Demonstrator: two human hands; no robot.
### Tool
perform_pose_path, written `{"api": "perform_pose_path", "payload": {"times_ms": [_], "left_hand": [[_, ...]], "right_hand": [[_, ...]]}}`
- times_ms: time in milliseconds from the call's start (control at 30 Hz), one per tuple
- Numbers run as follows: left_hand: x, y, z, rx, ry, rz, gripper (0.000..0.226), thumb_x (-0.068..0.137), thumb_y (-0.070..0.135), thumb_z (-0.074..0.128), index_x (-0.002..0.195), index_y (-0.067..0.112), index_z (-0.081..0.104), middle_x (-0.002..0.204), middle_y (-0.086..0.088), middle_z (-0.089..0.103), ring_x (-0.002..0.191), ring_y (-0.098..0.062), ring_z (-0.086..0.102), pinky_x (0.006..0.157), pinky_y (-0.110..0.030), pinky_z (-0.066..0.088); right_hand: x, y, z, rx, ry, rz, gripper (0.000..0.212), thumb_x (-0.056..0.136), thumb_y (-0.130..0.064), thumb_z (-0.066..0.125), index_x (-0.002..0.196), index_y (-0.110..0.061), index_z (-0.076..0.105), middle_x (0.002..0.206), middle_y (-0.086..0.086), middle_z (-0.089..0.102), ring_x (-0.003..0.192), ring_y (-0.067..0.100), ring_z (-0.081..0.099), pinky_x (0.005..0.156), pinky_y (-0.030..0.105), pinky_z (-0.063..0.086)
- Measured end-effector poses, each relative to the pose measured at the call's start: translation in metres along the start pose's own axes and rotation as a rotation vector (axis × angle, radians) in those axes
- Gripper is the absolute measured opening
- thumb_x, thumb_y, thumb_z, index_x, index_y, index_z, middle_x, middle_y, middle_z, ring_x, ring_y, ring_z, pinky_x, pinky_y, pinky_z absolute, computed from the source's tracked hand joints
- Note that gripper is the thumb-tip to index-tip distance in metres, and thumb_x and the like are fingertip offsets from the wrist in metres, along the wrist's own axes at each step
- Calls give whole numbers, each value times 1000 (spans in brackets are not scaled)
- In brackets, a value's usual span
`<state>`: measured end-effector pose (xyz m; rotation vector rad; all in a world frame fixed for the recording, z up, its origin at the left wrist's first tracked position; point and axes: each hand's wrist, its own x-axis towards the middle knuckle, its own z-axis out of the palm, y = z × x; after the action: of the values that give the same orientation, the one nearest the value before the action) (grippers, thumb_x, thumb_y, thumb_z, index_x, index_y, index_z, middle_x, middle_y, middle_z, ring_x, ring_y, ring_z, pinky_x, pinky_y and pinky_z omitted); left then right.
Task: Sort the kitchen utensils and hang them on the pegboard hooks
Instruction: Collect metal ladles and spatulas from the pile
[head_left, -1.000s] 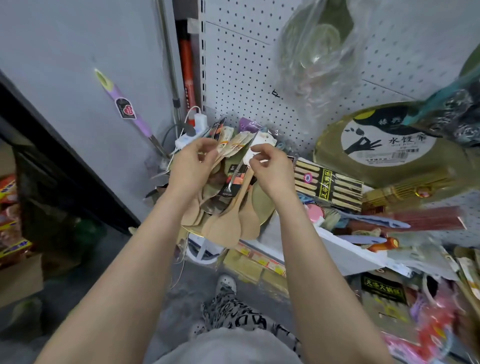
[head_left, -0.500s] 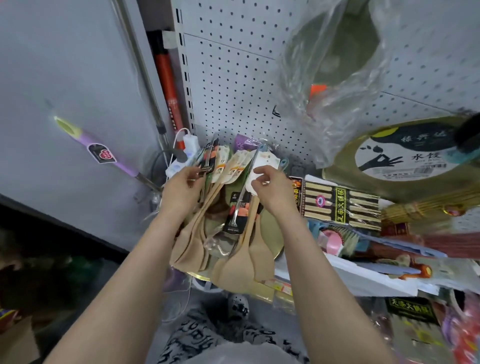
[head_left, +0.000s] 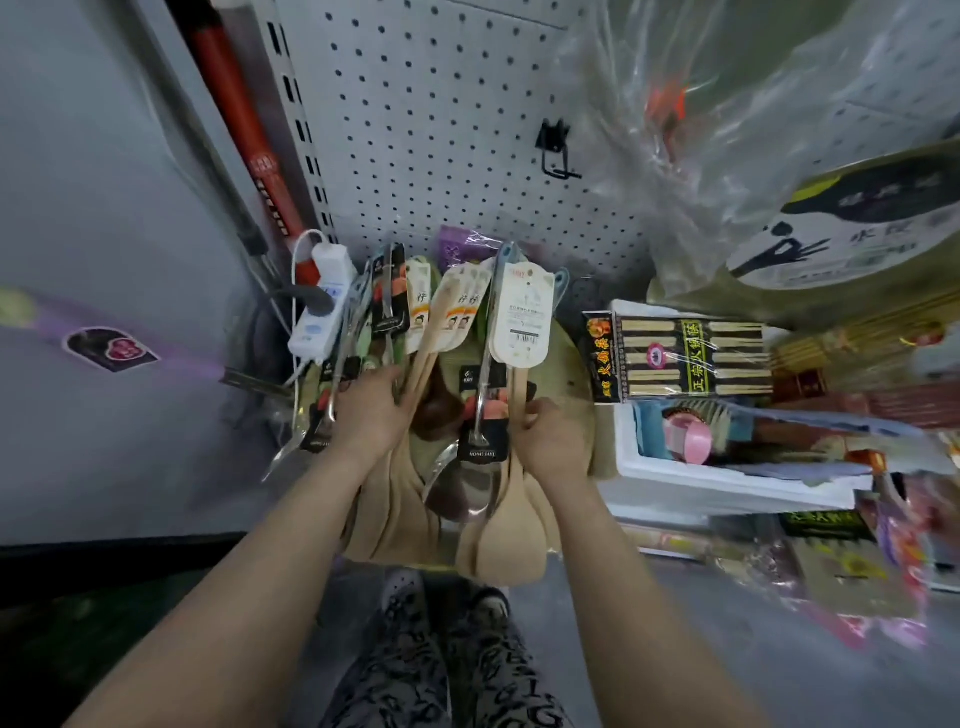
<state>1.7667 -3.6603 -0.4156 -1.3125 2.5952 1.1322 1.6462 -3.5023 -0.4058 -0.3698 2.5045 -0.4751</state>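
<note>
1. Both grips now sit lower on the handles than a second ago, below the card tops.
2. Left grip clamps the spatula bunch. Right grip pinches a single spatula beside the ladle.
3. The pegboard stands above, and its hook is just left of a plastic bag.

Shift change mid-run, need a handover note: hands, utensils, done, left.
Left hand grips the orange-labelled wooden spatulas by their handles.
Right hand grips the white-carded wooden spatulas.
Steel ladle lies between the bunches.
Done: spatulas grouped in two bunches.
Left: nothing hangs on the black hook of the pegboard; hang each bunch, then the ladle.
</note>
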Motion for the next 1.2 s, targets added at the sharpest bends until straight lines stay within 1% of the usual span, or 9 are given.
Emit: {"api": "perform_pose_path", "payload": {"times_ms": [200,333,467,600,667,833,967,1067,1200], "left_hand": [[18,-4,8,110,-11,86,25,93,16,61,116,11,65,111,-13,66,99,-31,62,80,-34,45],[32,-5,14,182,20,110,19,92,21,62,109,16,68,101,-6,68,88,-25,64,68,-31,44],[42,-2,22,270,39,85,15,91,23,64,101,12,67,95,-8,61,77,-23,57,63,-34,42],[47,0,28,300,-1,46,26,91,28,65,104,6,66,100,-14,60,87,-32,64,69,-39,49],[48,-1,30,283,-6,30,29,89,31,67,106,6,66,102,-14,60,89,-33,64,72,-40,50],[40,-10,32,106,196,20,46,80,23,76,116,6,53,117,-16,51,105,-33,53,88,-41,47],[45,-15,28,89,176,-67,68,79,32,78,129,1,45,130,-21,46,121,-38,45,103,-44,37],[51,-9,29,143,128,-88,78,75,41,81,130,1,43,129,-20,47,119,-36,48,99,-43,42],[58,-1,35,135,95,-135,87,69,37,87,131,1,39,128,-20,44,116,-35,50,93,-42,47]], "right_hand": [[14,-1,22,0,-4,97,35,96,-32,57,121,-8,55,117,14,67,109,35,62,78,33,43],[19,-3,29,47,-5,114,35,95,-27,60,123,-7,52,118,17,66,109,37,61,87,39,48],[21,-3,30,75,-42,108,36,95,-27,61,123,-7,53,117,15,66,109,35,61,89,42,50],[20,-2,31,112,-24,89,33,95,-26,60,121,-7,53,114,15,66,106,35,61,91,48,50],[20,-1,29,104,-10,89,31,96,-25,59,120,-7,53,114,16,65,106,35,61,89,44,50],[25,0,26,81,74,80,32,94,-24,61,123,-12,58,118,14,63,107,34,60,86,37,47],[33,-10,35,89,122,113,53,84,-42,72,122,-10,54,122,13,54,114,36,54,97,45,47],[35,-23,44,-26,147,136,74,77,-55,74,127,-9,44,130,12,48,121,35,47,102,46,41],[40,-32,54,-107,207,166,80,74,-60,75,128,-10,41,132,11,47,124,34,44,101,46,37]]}}
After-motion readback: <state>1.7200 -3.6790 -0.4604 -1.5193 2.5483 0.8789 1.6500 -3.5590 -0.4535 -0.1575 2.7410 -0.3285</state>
